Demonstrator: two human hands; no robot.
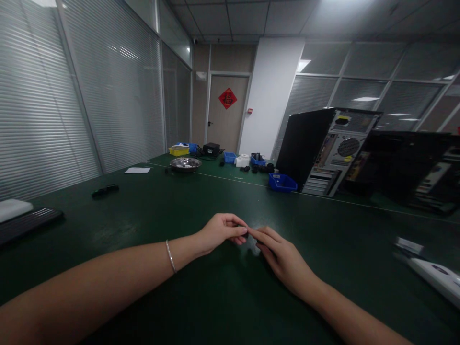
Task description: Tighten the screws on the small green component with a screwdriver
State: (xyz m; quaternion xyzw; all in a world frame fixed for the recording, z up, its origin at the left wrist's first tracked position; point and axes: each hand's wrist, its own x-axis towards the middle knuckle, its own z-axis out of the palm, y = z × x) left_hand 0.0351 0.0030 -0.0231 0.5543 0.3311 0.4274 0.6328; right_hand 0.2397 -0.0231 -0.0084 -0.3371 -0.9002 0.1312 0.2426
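Observation:
Both hands meet over the middle of a dark green table (151, 206). My left hand (226, 229), with a thin bracelet on its wrist, is closed in a pinch on a small dark object (246, 235), too small to name and mostly hidden by the fingers. My right hand (278, 251) comes in from the right, its fingers stretched towards that object. Its index fingertip touches or nearly touches the left fingertips, and its thumb is apart below.
A computer tower (305, 146) stands back right, beside a blue bin (282, 183). Further back are a metal bowl (185, 165) and a yellow bin (178, 151). A black keyboard (32, 224) lies left; a white device (436, 275) lies right.

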